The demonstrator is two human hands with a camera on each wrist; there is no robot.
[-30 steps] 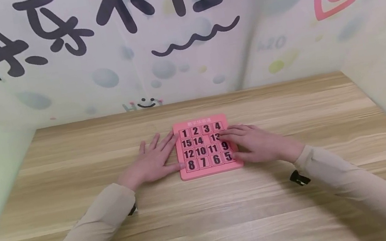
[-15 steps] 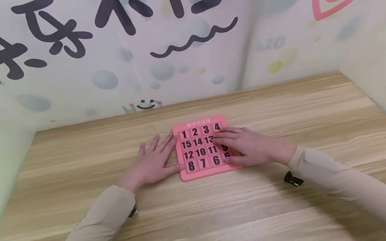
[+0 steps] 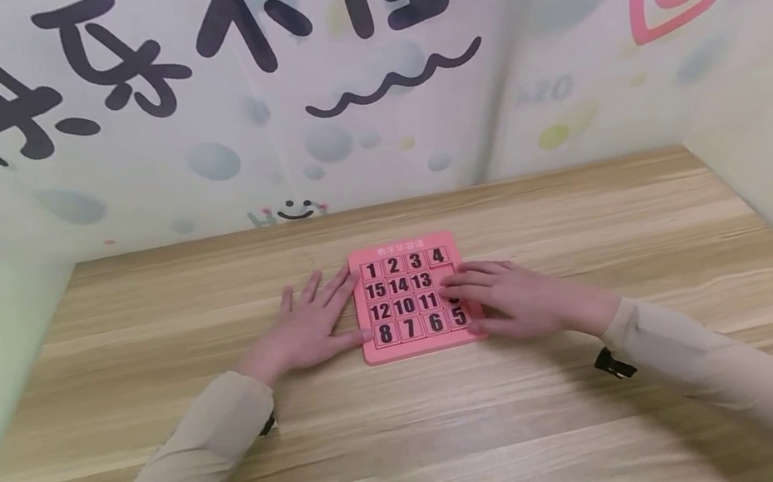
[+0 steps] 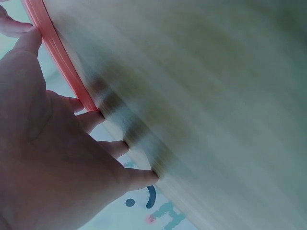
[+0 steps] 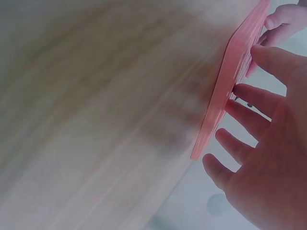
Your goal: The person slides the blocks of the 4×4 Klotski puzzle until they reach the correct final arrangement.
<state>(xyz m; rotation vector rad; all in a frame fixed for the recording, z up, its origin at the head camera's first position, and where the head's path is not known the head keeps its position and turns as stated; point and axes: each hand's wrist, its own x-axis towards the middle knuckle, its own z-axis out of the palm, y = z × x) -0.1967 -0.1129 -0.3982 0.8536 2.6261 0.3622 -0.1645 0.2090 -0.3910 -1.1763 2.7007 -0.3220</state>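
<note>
A pink board of numbered tiles (image 3: 411, 347) lies flat on the wooden table. Its top row reads 1, 2, 3, 4; the second row shows 15, 14, 13 and a gap at the right. My left hand (image 3: 305, 330) is spread on the table, thumb and index fingertips touching the board's left edge. From the right, my right hand (image 3: 525, 299) reaches over the board's right side, its fingers fairly straight and partly covering the tile below the gap. The left wrist view shows the board's edge (image 4: 64, 62) against the thumb and fingers; the right wrist view shows its edge (image 5: 220, 91) beside the fingers.
The wooden table (image 3: 420, 455) extends around the board. Behind it stands a wall (image 3: 372, 150) with black writing, bubbles and a pink heart. Pale walls border the table at left and right.
The 13 tile slid left beside 14, leaving the gap at the row's right end. My right hand first moved left, then back right; my left hand stays in place.
</note>
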